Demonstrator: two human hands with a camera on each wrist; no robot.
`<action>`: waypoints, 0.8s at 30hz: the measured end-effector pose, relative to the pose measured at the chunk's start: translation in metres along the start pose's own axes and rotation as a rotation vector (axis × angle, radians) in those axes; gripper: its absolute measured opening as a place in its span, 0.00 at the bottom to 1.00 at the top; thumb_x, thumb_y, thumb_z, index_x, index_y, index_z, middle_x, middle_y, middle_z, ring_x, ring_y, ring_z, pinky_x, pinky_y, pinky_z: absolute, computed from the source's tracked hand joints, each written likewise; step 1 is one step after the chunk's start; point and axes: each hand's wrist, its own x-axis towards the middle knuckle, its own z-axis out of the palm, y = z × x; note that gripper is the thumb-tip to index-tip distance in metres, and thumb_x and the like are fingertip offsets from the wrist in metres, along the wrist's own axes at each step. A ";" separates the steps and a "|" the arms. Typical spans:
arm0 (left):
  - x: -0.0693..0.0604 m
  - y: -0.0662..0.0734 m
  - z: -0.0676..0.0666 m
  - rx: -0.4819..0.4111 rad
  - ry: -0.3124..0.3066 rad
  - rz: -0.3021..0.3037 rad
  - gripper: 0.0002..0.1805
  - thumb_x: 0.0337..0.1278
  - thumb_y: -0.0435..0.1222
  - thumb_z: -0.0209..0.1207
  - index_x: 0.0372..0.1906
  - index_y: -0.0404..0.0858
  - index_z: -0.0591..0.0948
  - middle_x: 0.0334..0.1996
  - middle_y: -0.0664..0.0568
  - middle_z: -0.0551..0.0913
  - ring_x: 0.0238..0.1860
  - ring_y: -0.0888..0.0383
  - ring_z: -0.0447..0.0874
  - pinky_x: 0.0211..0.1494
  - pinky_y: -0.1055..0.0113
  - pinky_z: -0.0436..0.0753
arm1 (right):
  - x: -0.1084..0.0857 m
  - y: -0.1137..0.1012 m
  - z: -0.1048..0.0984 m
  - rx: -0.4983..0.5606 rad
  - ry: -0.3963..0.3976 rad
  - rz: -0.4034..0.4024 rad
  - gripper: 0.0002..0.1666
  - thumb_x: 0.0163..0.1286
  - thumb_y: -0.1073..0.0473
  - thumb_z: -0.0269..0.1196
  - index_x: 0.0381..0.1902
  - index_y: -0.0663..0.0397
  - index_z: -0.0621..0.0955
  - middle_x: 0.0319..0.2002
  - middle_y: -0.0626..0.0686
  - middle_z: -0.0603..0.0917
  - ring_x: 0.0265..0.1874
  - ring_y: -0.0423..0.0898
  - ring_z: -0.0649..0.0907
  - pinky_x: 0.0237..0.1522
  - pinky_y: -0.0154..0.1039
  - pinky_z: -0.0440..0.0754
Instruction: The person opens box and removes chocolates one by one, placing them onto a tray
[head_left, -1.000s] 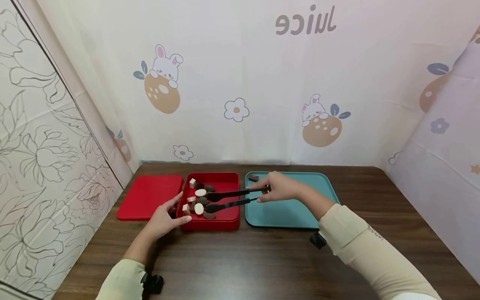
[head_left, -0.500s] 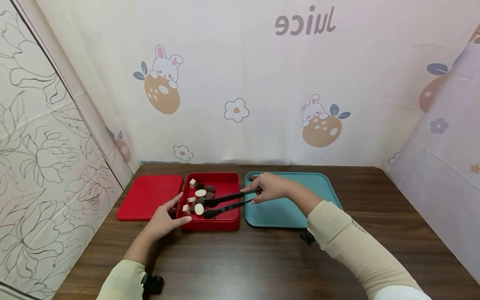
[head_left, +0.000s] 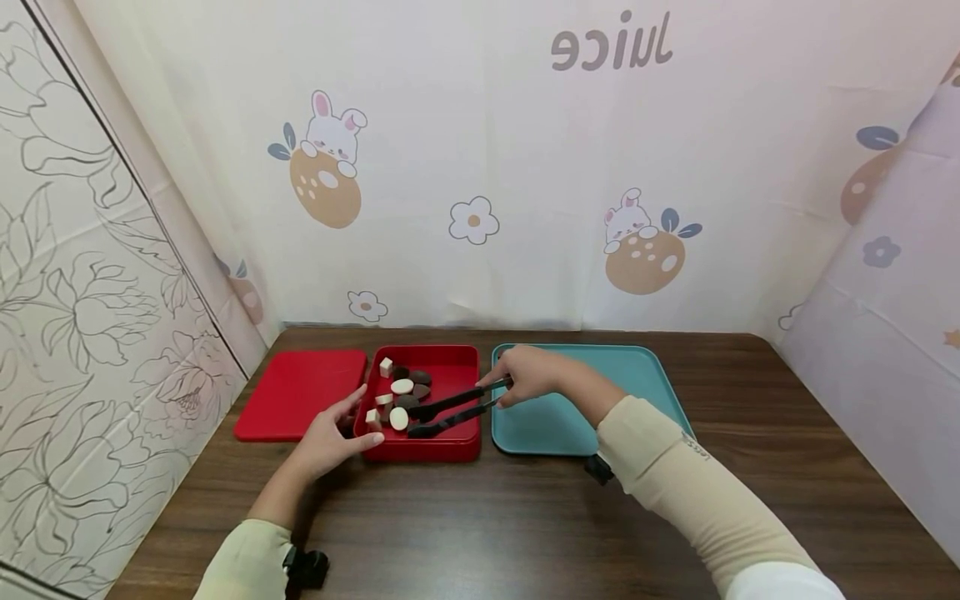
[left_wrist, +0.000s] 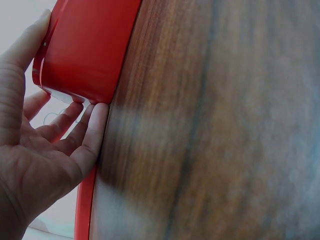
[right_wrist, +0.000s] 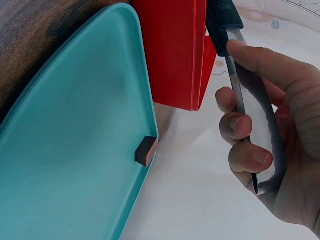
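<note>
My left hand [head_left: 328, 443] [left_wrist: 50, 145] grips the left end of the red box [head_left: 427, 452] [left_wrist: 92, 45] [right_wrist: 172, 55], thumb at the front rim and fingers at the side. In the box lie white ovals [head_left: 399, 418], pale cubes [head_left: 386, 367] and several brown pieces [head_left: 422, 378]. Over the tray's left edge, my right hand [head_left: 536, 372] [right_wrist: 280, 130] holds black-tipped tongs [head_left: 450, 402] [right_wrist: 222, 22] by their metal handles. The tongs' two arms stand apart, tips low in the box beside the front white oval. Whether they touch a brown piece I cannot tell.
A teal tray [head_left: 555, 425] [right_wrist: 75, 125] stands right of the box, with one brown block [right_wrist: 146, 151] near its rim. Left of the box lies a flat red lid [head_left: 300, 396] on the wooden table [head_left: 450, 533]. A patterned curtain hangs behind.
My right hand has moved left, and the tongs' tips have shifted towards the front of the box, their arms now slanting more. My left hand has stayed on the box.
</note>
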 end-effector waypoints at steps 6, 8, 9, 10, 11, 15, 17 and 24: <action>0.000 0.000 0.000 -0.005 0.000 0.000 0.50 0.50 0.46 0.72 0.76 0.41 0.59 0.65 0.38 0.71 0.57 0.44 0.76 0.56 0.47 0.77 | 0.004 -0.004 0.001 -0.078 -0.007 0.024 0.22 0.63 0.56 0.69 0.56 0.43 0.84 0.11 0.44 0.67 0.12 0.39 0.63 0.22 0.34 0.66; 0.000 0.001 0.000 -0.005 0.000 0.001 0.50 0.50 0.46 0.72 0.76 0.41 0.59 0.65 0.39 0.71 0.56 0.44 0.76 0.56 0.48 0.77 | 0.004 -0.005 0.001 -0.102 -0.004 0.022 0.22 0.63 0.56 0.69 0.56 0.43 0.84 0.11 0.44 0.69 0.12 0.38 0.64 0.22 0.34 0.66; 0.000 0.001 0.000 -0.006 -0.001 0.001 0.50 0.50 0.46 0.72 0.76 0.42 0.59 0.65 0.39 0.71 0.56 0.44 0.76 0.56 0.48 0.77 | 0.004 -0.006 0.001 -0.112 -0.002 0.022 0.22 0.63 0.56 0.69 0.56 0.43 0.84 0.11 0.44 0.70 0.12 0.38 0.65 0.22 0.34 0.67; 0.000 0.001 0.000 -0.006 0.000 0.002 0.50 0.50 0.46 0.72 0.76 0.42 0.59 0.65 0.39 0.71 0.56 0.44 0.76 0.56 0.48 0.77 | 0.004 -0.006 0.001 -0.118 0.001 0.018 0.22 0.63 0.56 0.68 0.56 0.43 0.84 0.11 0.44 0.71 0.13 0.38 0.65 0.22 0.35 0.67; 0.000 0.001 0.000 -0.005 0.000 0.004 0.50 0.50 0.46 0.72 0.76 0.42 0.59 0.65 0.39 0.71 0.56 0.44 0.76 0.56 0.48 0.78 | 0.004 -0.007 0.001 -0.126 0.003 0.016 0.22 0.63 0.56 0.68 0.56 0.43 0.84 0.12 0.44 0.72 0.13 0.38 0.66 0.22 0.35 0.67; 0.000 0.001 0.000 -0.001 0.001 0.011 0.50 0.50 0.46 0.72 0.76 0.41 0.59 0.65 0.39 0.71 0.56 0.44 0.76 0.56 0.47 0.77 | 0.004 -0.008 0.000 -0.153 0.010 0.003 0.21 0.64 0.57 0.68 0.56 0.44 0.84 0.13 0.45 0.74 0.14 0.38 0.67 0.23 0.34 0.68; 0.000 0.001 0.000 0.001 0.001 0.012 0.50 0.50 0.46 0.72 0.76 0.41 0.59 0.66 0.39 0.71 0.56 0.44 0.76 0.57 0.47 0.77 | 0.003 -0.009 -0.001 -0.174 0.009 0.000 0.21 0.65 0.57 0.68 0.57 0.44 0.83 0.13 0.44 0.74 0.14 0.38 0.67 0.23 0.34 0.67; 0.000 0.001 0.000 0.003 0.000 0.000 0.49 0.50 0.46 0.71 0.76 0.41 0.59 0.67 0.38 0.69 0.57 0.43 0.76 0.57 0.46 0.76 | 0.002 -0.012 -0.002 -0.197 0.017 -0.004 0.20 0.65 0.59 0.67 0.55 0.45 0.84 0.16 0.43 0.75 0.14 0.37 0.67 0.22 0.33 0.66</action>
